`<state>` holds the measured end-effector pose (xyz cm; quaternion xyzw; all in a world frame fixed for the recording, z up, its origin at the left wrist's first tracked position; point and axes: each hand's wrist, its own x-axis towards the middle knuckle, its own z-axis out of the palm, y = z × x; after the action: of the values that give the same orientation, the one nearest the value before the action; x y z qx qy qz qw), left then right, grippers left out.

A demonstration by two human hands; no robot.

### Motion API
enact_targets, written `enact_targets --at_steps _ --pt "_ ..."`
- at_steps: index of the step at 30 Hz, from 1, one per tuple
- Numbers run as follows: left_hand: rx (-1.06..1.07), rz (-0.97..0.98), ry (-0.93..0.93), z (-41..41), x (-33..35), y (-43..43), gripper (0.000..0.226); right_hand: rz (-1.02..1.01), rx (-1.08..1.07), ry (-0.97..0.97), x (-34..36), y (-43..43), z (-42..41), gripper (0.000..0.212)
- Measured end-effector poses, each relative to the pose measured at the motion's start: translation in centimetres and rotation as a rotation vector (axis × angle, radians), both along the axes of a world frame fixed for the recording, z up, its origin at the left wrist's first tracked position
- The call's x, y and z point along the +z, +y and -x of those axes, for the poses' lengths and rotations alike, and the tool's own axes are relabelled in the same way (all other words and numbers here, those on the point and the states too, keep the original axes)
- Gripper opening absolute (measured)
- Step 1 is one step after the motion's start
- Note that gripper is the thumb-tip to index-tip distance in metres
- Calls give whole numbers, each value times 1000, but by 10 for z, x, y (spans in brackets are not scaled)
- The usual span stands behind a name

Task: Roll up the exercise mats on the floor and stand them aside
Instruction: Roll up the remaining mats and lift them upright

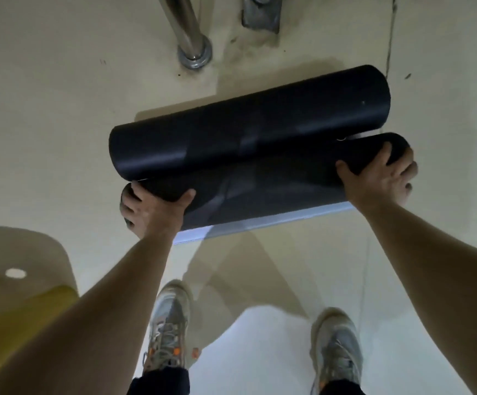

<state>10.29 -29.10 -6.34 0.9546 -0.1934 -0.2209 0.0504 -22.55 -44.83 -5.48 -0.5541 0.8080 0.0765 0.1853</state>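
On the floor, left hand and right hand grip opposite ends of the near roll, likely to wind it evenly.

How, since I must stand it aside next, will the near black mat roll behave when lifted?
Likely to unroll: the flat tail of the near mat roll lies loose on the floor. Probably rolls away if pushed, being round on smooth floor. Seems pliable, since it coils tightly; left hand and right hand grip its ends.
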Motion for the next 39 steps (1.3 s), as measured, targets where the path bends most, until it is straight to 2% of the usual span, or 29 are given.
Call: enact_targets --at_steps 2,5,9,15,21,24,27,29,32,34,36,39 --pt "142 7 37 -7 -3 -3 129 -31 -71 -51 2 -9 16 126" --pt "420 28 66 -17 -5 -6 121 -139 -94 -185 5 -20 35 138" --pt "437 -23 34 -25 -12 4 112 -70 -124 -256 0 -17 41 134" --pt "598 227 172 -24 -13 15 114 -40 -141 -307 1 -16 46 128" --pt "629 326 175 -12 -1 25 97 -28 -64 -198 7 2 39 132" --pt "540 319 179 -5 -4 35 94 -93 23 -120 4 11 41 136" --pt "390 252 155 -9 -15 37 104 -178 133 -38 2 2 42 138" --pt "359 226 149 -15 -22 32 105 -199 298 62 10 -10 31 134" --pt "344 217 148 -22 -28 27 108 -237 847 94 26 -17 -17 124" --pt "352 242 149 -21 -31 28 110 -372 1108 77 25 -18 -58 128" --pt "369 271 153 -20 -33 32 110 -444 1200 81 21 -17 -93 138" --pt "417 406 111 -6 -37 45 112 -449 1245 121 8 -9 -111 149"
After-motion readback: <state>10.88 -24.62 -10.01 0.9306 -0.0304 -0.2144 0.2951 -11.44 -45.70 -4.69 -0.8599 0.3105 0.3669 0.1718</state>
